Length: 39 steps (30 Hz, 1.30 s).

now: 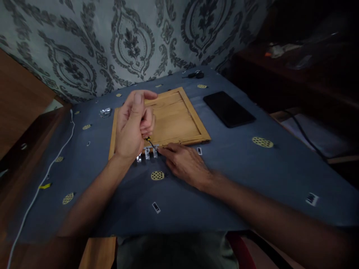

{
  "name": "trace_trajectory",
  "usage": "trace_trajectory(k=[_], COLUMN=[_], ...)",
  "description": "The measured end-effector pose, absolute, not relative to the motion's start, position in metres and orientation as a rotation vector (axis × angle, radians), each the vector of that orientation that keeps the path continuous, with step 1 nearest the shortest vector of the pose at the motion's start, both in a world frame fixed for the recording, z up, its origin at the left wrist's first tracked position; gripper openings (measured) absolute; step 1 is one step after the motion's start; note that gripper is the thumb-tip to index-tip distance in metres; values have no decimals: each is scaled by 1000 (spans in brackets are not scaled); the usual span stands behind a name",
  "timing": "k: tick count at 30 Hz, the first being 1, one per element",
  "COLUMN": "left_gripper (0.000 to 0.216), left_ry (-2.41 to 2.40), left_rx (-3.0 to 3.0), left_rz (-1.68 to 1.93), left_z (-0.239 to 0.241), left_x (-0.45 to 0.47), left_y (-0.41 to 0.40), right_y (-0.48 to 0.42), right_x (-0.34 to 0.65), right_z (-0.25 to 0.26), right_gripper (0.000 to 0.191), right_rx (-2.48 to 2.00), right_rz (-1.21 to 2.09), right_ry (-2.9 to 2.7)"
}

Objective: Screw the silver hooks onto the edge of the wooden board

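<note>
A framed wooden panel (174, 116), much like a small cabinet door, lies on the cloth-covered table. Shiny metal hinge pieces (147, 152) sit along its near edge. My left hand (134, 125) is closed above the panel's left part, with the index finger pointing right. Below its curled fingers shows a screwdriver (151, 143) with a yellow-and-black end, its thin shaft slanting down to the hinge; the rest of the handle is hidden by the hand. My right hand (186, 162) rests at the near edge, its fingertips pressed at the hinge's right end, close to the screwdriver tip.
A black phone (229, 109) lies right of the panel. Another shiny metal piece (106, 112) is at the left, and a small dark object (196, 74) near the wall. A white cable (60, 149) runs down the left side. Dark furniture (294, 74) stands at the right.
</note>
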<state>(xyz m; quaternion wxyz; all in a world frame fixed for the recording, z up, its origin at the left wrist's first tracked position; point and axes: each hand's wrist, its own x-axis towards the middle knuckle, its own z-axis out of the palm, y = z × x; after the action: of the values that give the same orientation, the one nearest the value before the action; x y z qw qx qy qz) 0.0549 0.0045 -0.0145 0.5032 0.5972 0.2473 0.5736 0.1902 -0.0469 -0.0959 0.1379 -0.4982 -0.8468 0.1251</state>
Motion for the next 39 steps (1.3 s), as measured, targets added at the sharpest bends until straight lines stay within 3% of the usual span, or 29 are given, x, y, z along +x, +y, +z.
trace_trajectory(k=[11,20,28,39], left_gripper=[18,27,12,25], left_ry=[722,572,748,589], left_rx=[1412,1410,1343,1381], left_rz=[1464,1329,1528,1378], left_z=[-14,-16,-13,-12], left_x=[59,53,58,56], left_y=[0,7,1,4], right_y=[-48,-48,-49,-48], right_x=[190,189,190,189], right_z=[-91,-93,-93,-95], right_gripper=[40,41,41,42], right_rx=[-1471,-1479,-1457,-1458], right_rz=[390,376,373,341], right_ry=[-2453,-2439,-2445,-2429])
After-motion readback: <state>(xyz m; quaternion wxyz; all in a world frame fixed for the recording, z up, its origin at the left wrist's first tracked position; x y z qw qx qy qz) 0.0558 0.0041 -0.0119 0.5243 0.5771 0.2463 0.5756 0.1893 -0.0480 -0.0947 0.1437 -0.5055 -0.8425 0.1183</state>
